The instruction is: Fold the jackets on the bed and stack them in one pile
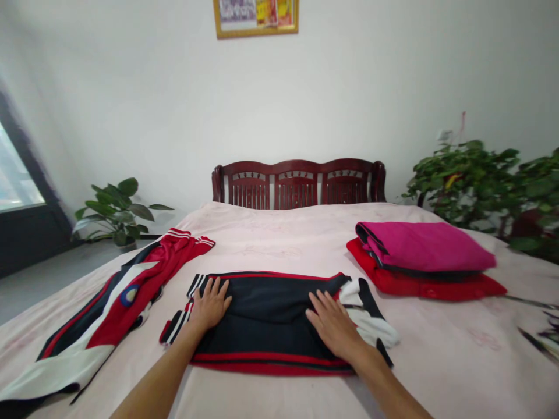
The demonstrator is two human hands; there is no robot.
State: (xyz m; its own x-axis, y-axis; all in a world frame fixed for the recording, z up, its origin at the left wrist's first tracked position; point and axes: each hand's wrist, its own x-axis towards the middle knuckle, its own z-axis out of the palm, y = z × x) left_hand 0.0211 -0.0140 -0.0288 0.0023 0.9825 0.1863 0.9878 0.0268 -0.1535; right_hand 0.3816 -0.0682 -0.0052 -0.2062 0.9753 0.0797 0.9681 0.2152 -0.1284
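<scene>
A folded track jacket [266,317], dark navy with red edging and striped cuffs, lies flat on the bed in front of me. My left hand [210,305] presses on its left end near the striped cuffs, fingers spread. On its right part rests my right hand [334,326], also with the fingers apart. White sleeve-like fabric [373,326] sticks out beyond the right hand. To the left lies another jacket [126,297] in red, white and navy with a round badge, folded lengthwise.
Folded magenta [430,247] and red clothes [432,286] are stacked at the right of the pink bedsheet [266,238]. Behind the bed stands a dark wooden headboard [297,183]. Potted plants [120,209] flank the bed, with leafy foliage [471,180] on the right.
</scene>
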